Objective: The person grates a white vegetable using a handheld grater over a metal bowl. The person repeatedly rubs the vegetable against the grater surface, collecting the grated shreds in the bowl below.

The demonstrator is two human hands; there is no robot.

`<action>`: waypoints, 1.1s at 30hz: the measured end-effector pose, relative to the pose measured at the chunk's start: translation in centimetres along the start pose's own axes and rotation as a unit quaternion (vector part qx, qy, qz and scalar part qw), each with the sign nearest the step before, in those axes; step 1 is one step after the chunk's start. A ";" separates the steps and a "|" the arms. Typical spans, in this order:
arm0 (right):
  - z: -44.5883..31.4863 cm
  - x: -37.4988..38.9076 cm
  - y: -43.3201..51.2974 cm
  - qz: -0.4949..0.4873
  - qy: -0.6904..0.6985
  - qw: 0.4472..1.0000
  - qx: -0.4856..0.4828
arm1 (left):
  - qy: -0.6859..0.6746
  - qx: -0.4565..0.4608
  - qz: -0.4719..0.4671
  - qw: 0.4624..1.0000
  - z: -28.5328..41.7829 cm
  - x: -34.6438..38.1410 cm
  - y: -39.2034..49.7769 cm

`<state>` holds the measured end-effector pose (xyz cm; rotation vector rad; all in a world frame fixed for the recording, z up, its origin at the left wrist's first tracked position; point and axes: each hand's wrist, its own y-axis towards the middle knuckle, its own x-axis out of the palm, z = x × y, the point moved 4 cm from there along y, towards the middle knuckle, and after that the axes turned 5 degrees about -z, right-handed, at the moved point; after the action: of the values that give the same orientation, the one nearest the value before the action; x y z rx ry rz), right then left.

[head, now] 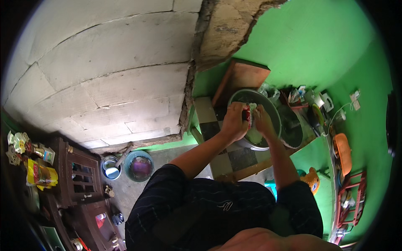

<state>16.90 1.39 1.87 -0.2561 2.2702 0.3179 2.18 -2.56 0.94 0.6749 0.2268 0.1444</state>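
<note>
Both my hands are over a large metal pot (pixel 277 117) on a checkered tiled table. My left hand (pixel 235 121), with a ring on one finger, grips a red-and-white object (pixel 250 116), perhaps a packet; my fingers hide much of it. Pale, crumbly matter (pixel 252 106) shows at its upper end. Close against the object's other side is my right hand (pixel 263 120), fingers curled and smeared with pale stuff. Whether it grips anything is hidden. Lower in the pot lies a pale green mass (pixel 253 136).
A wooden board (pixel 246 75) leans on the green wall behind the pot. To the right are a dark round pan (pixel 290 127) and an orange plastic basket (pixel 342 153). Buckets (pixel 138 166) stand on the floor at left, near a brown wooden cabinet (pixel 83 175).
</note>
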 end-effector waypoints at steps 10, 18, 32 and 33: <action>3.7 -1.9 1.4 -0.081 0.099 0.992 0.019 | 0.019 0.043 -0.034 0.998 -0.4 -0.7 0.8; 3.6 -2.6 2.0 0.098 0.241 0.962 0.086 | -0.037 0.020 -0.042 0.998 -1.6 -0.3 0.9; 4.4 -2.1 -1.0 -0.150 -0.102 0.979 0.088 | -0.006 0.058 -0.047 0.997 -0.7 -0.4 1.0; 4.1 -2.1 -1.0 -0.112 -0.075 0.988 0.078 | -0.004 0.058 -0.047 0.997 -0.9 -0.4 0.9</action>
<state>21.43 1.85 0.69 -0.3881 2.0816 0.0398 1.54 -1.36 0.90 0.7790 0.2594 0.0385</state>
